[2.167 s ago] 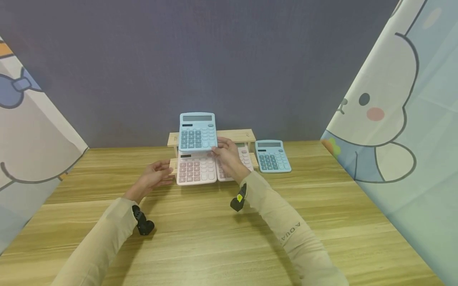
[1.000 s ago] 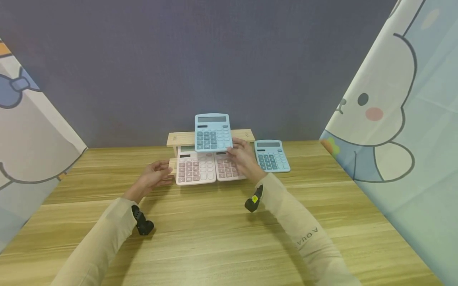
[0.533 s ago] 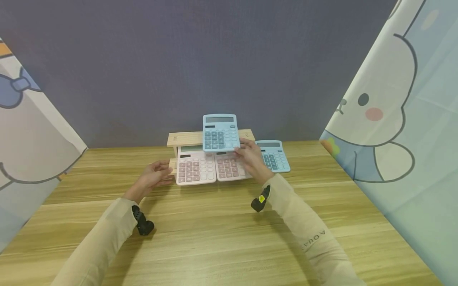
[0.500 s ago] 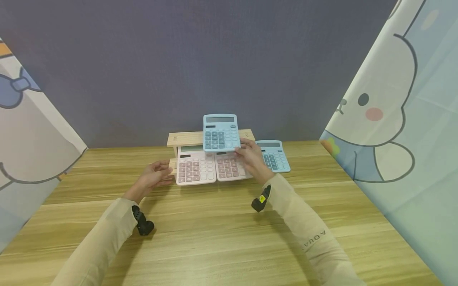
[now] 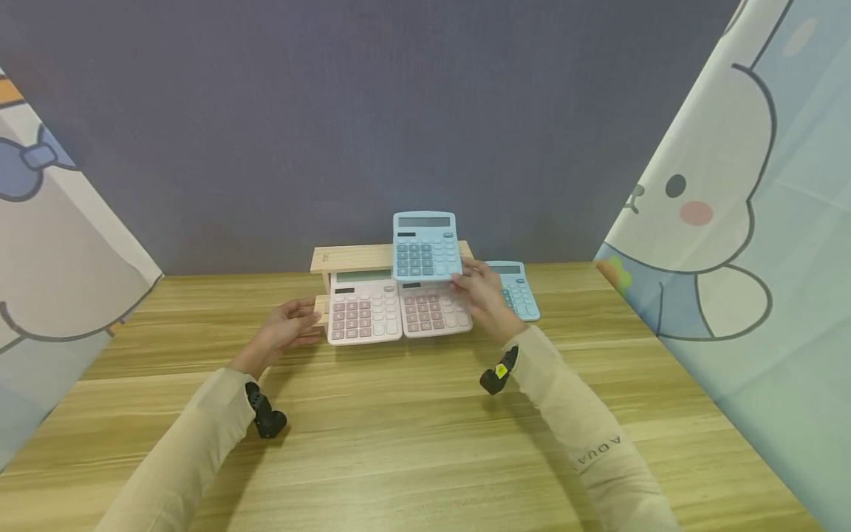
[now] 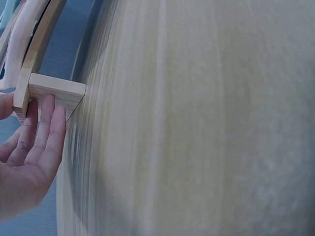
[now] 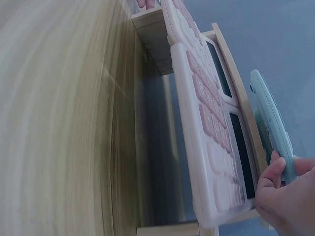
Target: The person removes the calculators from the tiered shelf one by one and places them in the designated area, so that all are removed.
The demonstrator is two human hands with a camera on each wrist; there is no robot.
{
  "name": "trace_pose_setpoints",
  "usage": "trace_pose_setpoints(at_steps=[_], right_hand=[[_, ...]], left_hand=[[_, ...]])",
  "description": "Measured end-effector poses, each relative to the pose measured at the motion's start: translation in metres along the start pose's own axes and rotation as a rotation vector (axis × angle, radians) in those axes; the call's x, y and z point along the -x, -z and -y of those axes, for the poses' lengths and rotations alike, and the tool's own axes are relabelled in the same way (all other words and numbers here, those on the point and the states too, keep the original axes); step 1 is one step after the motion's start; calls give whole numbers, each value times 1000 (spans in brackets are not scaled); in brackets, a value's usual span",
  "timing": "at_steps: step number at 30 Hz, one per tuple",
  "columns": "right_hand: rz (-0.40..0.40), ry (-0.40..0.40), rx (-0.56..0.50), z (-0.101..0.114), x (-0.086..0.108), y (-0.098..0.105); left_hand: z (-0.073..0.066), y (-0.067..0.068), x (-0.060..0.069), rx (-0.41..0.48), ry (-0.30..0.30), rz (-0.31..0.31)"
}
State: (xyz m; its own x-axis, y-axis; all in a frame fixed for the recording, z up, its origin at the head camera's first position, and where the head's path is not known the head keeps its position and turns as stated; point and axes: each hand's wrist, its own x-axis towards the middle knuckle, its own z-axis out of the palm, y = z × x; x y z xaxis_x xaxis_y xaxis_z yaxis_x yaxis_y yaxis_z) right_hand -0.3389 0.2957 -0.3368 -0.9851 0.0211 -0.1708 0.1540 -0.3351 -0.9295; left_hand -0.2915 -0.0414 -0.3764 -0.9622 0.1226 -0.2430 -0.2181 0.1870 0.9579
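Observation:
My right hand (image 5: 484, 297) pinches a light blue calculator (image 5: 425, 247) by its lower right corner, thumb on the front. It is held above the wooden display stand (image 5: 352, 257), in front of part of the top rail. On the stand's lower tier two pink calculators, a left one (image 5: 364, 314) and a right one (image 5: 435, 314), lean side by side. In the right wrist view the blue calculator (image 7: 273, 123) appears edge-on, apart from the pink ones. My left hand (image 5: 290, 325) holds the stand's left end, thumb and fingers (image 6: 45, 128) on either side of the wood.
A second light blue calculator (image 5: 517, 290) lies right of the stand, partly behind my right hand. The wood-grain table (image 5: 399, 428) runs up to a dark grey back panel (image 5: 425, 111). Cartoon-printed curtains, one on the left (image 5: 53, 258) and one on the right (image 5: 731, 222), flank it.
My right hand has carried the blue calculator to the right, from over the left pink calculator to over the right one. The left hand and the stand have stayed put.

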Motion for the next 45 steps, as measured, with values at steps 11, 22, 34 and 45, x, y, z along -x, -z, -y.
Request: trace_pose_setpoints(at_steps=[11, 22, 34, 45], right_hand=[[39, 0, 31, 11, 6, 22], [54, -15, 13, 17, 9, 41], [58, -3, -19, 19, 10, 58], [93, 1, -61, 25, 14, 76]], left_hand=[[-3, -2, 2, 7, 3, -1], [-4, -3, 2, 19, 6, -1], [-2, -1, 1, 11, 2, 3], [-3, -1, 3, 2, -5, 1]])
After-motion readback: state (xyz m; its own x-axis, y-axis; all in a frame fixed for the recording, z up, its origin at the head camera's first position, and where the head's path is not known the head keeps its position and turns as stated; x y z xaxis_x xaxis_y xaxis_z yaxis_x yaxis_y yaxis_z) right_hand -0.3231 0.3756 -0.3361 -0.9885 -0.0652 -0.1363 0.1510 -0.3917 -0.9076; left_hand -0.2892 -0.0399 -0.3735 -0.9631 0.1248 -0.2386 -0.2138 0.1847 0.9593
